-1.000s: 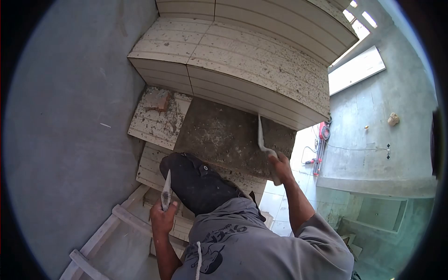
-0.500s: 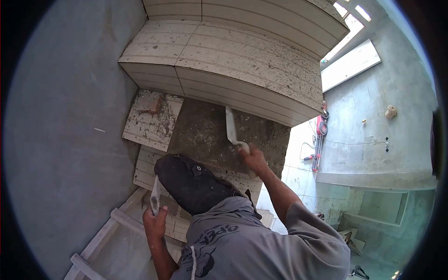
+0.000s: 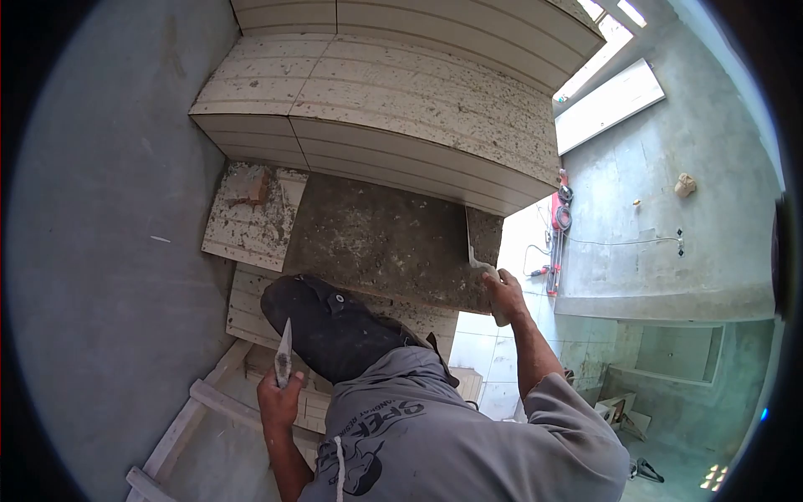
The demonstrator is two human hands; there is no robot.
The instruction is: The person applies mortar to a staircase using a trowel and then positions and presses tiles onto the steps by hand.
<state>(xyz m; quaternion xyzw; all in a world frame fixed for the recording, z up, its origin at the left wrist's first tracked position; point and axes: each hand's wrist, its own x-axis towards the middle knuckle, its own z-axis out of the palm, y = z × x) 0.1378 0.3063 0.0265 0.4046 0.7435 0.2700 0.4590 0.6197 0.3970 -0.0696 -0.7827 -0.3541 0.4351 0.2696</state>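
My right hand (image 3: 507,296) is closed round the handle of a trowel (image 3: 471,243) with a cranked neck. Its blade, seen almost edge-on, lies over the right end of a bare, dark mortar step (image 3: 368,238) and points at the tiled riser. In my left hand (image 3: 280,402), beside my bent knee, is a narrow pointed trowel (image 3: 284,351) smeared with mortar, its tip upward. At the left end of the bare step lies a speckled tile (image 3: 247,230) with a broken piece of brick (image 3: 258,188) on it.
Tiled stairs (image 3: 401,92) littered with crumbs rise ahead. A grey wall (image 3: 125,209) bounds the left side. Wooden rails (image 3: 222,397) stand at lower left. Beyond the open right edge, far below, are a white tiled floor (image 3: 493,360) and a red tool (image 3: 559,217) with a cable.
My right hand has swept the trowel rightward along the bare step to its right end. My left hand keeps its hold on the pointed trowel. The view has shifted slightly.
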